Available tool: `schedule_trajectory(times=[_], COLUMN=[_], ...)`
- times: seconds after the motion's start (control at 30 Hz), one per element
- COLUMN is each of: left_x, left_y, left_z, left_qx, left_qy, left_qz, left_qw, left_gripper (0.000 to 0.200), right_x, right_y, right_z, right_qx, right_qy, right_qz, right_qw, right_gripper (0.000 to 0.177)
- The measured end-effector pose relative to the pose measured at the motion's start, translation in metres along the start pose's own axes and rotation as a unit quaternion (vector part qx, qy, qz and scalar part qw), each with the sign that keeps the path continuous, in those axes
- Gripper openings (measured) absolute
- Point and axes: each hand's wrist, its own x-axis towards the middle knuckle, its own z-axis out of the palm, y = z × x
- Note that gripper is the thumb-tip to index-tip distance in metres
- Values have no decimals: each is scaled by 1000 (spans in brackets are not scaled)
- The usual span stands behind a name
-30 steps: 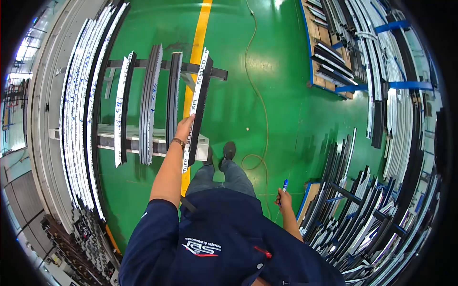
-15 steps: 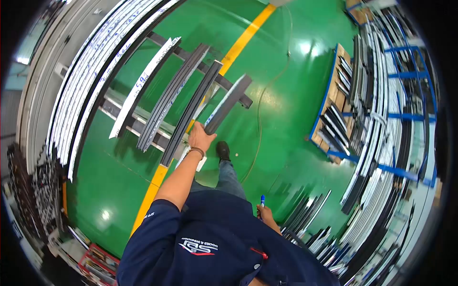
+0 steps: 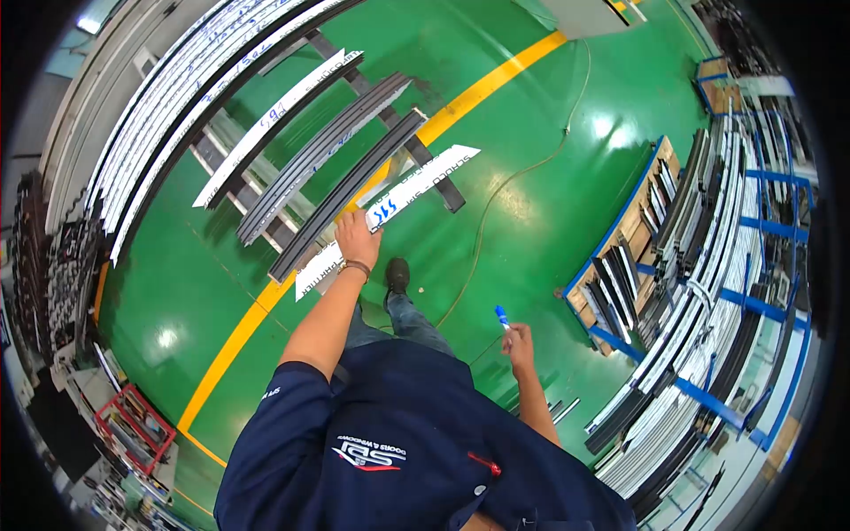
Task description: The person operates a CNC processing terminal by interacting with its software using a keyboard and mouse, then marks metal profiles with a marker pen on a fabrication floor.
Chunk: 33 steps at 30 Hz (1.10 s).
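My left hand (image 3: 358, 237) grips the near profile (image 3: 425, 184), a long bar whose white printed face with blue handwritten marks is turned up. This bar lies across the end of a dark support beam (image 3: 449, 188). Beside it on the supports rest a dark profile (image 3: 350, 195), a grey ribbed profile (image 3: 323, 159) and another white-faced profile (image 3: 274, 124). My right hand (image 3: 519, 343) is out to the right over the floor, its fingers closed on a blue-capped marker (image 3: 503, 317) that points up and away from me.
Many long white profiles (image 3: 177, 115) fill the left side. On the right stand a blue-framed rack (image 3: 735, 301) of profiles and a wooden pallet (image 3: 660, 190) with short pieces. A hose (image 3: 482, 212) runs over the green floor. A red cart (image 3: 133, 429) is at lower left.
The near profile has turned, so its white printed face shows instead of its dark side. My right hand has moved up and away from my body with the marker. The view has shifted.
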Motion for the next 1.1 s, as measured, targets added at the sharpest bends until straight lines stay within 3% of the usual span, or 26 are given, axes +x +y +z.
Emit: schedule_trajectory(times=[0.13, 0.23, 0.33, 0.37, 0.43, 0.5, 0.53, 0.63, 0.7, 0.8, 0.83, 0.93, 1.1], left_x=[0, 4, -8, -14, -30, -38, -42, -51, -53, -62, -66, -72, -68], left_y=[-4, -12, 5, 19, 41, 66, 81, 113, 126, 126, 116, 115, 83], left_z=[-6, -9, -25, -32, -39, -49, -56, -57, -72, -86, -77, -80, -24], left_qx=[-13, -54, -77, -98, -152, -242, -305, -490, -618, -675, -687, -778, -840], left_qy=[-4, -70, -43, -48, 13, 40, 35, 50, 47, 26, 9, 38, -12], left_qz=[-8, -5, 11, -23, -27, -70, -112, -180, -188, -286, -351, -392, -412], left_qw=[1000, 996, 996, 994, 988, 967, 945, 851, 762, 680, 636, 489, 352], left_gripper=[51, 53, 51, 43, 43, 44, 44, 42, 34, 28, 25, 23, 25], right_x=[13, 17, 9, 8, 9, 13, 14, -10, -23, -17, -8, 22, 93], right_y=[-63, -96, -111, -116, -127, -146, -158, -226, -260, -272, -267, -263, -258], right_z=[27, 45, 61, 66, 80, 107, 123, 158, 171, 180, 183, 194, 227], right_qx=[-24, -31, 81, 108, 161, 142, 131, -123, -236, -366, -370, -378, -386], right_qy=[-66, -101, -84, -93, -111, -86, -73, -88, -147, -145, -125, -117, -159], right_qz=[-63, -79, -58, -44, -14, -47, -63, -243, -342, -517, -555, -639, -673], right_qw=[996, 991, 991, 989, 980, 985, 987, 958, 898, 761, 734, 660, 610], right_gripper=[24, 23, 23, 24, 25, 28, 29, 29, 34, 34, 35, 35, 29])
